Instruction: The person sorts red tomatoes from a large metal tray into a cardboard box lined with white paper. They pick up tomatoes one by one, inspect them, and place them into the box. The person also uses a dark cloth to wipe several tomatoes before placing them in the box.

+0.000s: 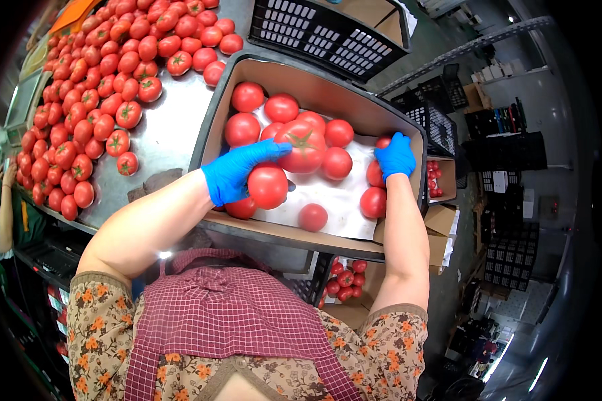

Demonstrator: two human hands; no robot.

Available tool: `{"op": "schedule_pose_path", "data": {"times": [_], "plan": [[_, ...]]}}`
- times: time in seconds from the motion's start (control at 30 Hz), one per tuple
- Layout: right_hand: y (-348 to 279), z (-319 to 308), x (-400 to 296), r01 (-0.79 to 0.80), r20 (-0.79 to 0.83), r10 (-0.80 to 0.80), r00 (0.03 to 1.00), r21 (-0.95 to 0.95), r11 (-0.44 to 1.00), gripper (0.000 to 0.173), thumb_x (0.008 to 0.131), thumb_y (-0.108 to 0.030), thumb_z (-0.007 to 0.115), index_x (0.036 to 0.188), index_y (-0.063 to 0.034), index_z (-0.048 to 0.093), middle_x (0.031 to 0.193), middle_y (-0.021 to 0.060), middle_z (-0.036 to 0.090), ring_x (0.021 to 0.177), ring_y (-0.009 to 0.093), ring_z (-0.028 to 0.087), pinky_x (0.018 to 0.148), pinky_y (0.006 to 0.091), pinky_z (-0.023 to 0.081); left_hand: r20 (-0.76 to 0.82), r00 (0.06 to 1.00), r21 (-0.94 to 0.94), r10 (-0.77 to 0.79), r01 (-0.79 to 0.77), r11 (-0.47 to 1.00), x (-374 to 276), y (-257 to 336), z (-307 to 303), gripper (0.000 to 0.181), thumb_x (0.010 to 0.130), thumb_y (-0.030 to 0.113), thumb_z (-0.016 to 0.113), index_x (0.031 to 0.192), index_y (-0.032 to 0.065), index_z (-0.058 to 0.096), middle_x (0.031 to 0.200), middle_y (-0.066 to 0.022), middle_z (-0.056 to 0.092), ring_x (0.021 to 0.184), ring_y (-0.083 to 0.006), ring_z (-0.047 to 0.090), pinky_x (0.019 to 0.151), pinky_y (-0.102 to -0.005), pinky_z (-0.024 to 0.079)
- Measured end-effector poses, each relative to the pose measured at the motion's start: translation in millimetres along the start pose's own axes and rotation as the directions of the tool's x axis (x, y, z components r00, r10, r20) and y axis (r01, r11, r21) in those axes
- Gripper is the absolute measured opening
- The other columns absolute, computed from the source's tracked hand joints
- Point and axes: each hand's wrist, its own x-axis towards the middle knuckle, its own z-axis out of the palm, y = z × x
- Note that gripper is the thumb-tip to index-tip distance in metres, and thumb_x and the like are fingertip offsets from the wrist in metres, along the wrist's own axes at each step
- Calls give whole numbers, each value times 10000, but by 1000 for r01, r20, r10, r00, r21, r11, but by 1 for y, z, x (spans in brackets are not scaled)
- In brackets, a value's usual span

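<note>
Before me stands a black plastic crate [301, 244] with a cardboard lining and white paper on its bottom, partly filled with red tomatoes. Over its left part, my left hand [246, 168] in a blue glove holds tomatoes: one [268, 185] lies against the palm, and a large one with a green calyx [301, 146] is at the thumb. At the crate's right wall, my right hand [396, 155], also blue-gloved, is on a tomato [383, 143] that it partly hides. Two more tomatoes lie just below that hand. A single tomato [313, 217] rests on the paper near the front wall.
Many loose tomatoes [104, 127] cover the metal table [165, 118] at left. Another black crate [331, 37] stands beyond mine. Below the table edge is a box with tomatoes [345, 280]. A co-worker's arm [7, 210] shows at far left. Crates and cartons stand at right.
</note>
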Motion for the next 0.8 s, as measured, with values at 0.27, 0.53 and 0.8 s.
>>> {"op": "schedule_pose_path", "data": {"times": [0.27, 0.53, 0.8], "plan": [[-4, 3, -20, 161, 177, -310, 934, 568, 807, 563, 669, -331, 789, 1131, -68, 603, 1120, 183, 648, 1012, 308, 640, 874, 384, 508, -63, 998, -87, -12, 6, 996, 6, 2, -3, 612, 894, 498, 579, 1325, 76, 480, 1186, -172, 620, 908, -277, 660, 747, -413, 563], [1, 1, -19, -119, 344, -271, 899, 787, 605, 557, 813, -297, 687, 1278, -36, 526, 1103, 175, 643, 941, 270, 648, 811, 375, 540, -16, 999, -89, 35, -36, 995, 6, 2, -7, 626, 897, 537, 547, 1335, 95, 479, 1220, -176, 606, 930, -299, 658, 759, -427, 563], [-50, -62, -93, -465, 352, -665, 658, 885, 8, 540, 890, -269, 645, 1348, -32, 482, 1134, 104, 628, 862, 198, 651, 745, 341, 556, 208, 978, -189, 20, 20, 982, -5, 10, 9, 715, 886, 613, 510, 1402, 125, 428, 1327, -176, 537, 1165, -365, 569, 880, -567, 500]]}}
